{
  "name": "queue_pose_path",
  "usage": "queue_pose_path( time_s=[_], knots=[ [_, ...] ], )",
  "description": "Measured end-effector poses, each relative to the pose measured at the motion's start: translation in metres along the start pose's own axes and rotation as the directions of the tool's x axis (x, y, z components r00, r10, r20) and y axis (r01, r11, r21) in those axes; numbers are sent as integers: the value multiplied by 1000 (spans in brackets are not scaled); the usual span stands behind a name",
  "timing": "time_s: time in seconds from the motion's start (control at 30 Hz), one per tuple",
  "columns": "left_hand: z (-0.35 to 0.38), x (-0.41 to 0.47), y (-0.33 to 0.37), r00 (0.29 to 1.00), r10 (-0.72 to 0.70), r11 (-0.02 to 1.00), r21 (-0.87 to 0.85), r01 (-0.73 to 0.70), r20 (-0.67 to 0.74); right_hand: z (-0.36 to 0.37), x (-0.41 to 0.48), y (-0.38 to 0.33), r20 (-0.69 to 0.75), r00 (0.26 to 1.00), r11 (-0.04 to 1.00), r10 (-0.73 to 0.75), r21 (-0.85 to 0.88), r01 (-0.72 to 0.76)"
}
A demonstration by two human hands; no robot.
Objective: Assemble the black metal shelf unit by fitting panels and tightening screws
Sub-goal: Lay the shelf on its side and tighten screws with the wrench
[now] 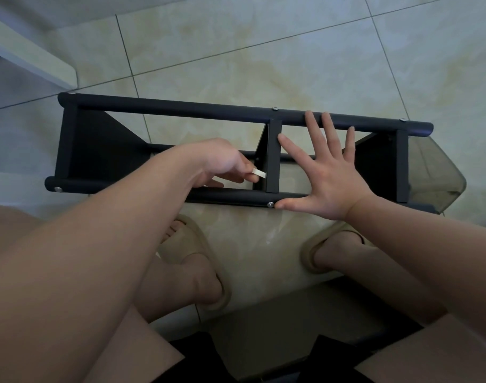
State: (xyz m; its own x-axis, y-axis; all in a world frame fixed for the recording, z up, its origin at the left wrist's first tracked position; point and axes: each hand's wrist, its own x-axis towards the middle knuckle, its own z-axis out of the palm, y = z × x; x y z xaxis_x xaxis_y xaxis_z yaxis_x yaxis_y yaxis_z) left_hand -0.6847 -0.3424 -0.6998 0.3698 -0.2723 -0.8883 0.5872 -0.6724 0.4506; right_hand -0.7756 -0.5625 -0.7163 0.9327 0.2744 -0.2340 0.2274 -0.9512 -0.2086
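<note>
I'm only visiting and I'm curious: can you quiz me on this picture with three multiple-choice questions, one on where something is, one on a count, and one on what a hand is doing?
1. Where is the small silver tool?
A. on a slipper
B. at the middle panel, pinched in the left hand
C. lying on the tiles

2. How many cross panels does the shelf show?
A. two
B. three
C. five

3. How is the right hand?
A. a closed fist
B. gripping a screwdriver
C. open, fingers spread on the shelf

Answers:
1 B: the tool's end sits beside that panel.
2 B: there is one at each end and one in the middle.
3 C: the straight fingers rest across the frame and hold nothing.
</note>
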Motion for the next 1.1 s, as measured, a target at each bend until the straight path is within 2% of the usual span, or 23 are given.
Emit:
queue_pose_path(
  time_s=[0.3, 0.83, 1.1],
  knots=[
    [-3, -5, -2, 998, 62, 980, 187, -65, 19, 0, 0, 0, -10, 1000, 1000, 3, 6, -3],
    [0, -2, -5, 995, 96, 935, 339, -102, 32, 1, 0, 0, -20, 1000, 1000, 6, 9, -6],
    [-22, -3, 3, 975, 220, 888, 421, -185, -36, 0, -1, -1, -8, 1000, 1000, 7, 19, -7]
  ],
)
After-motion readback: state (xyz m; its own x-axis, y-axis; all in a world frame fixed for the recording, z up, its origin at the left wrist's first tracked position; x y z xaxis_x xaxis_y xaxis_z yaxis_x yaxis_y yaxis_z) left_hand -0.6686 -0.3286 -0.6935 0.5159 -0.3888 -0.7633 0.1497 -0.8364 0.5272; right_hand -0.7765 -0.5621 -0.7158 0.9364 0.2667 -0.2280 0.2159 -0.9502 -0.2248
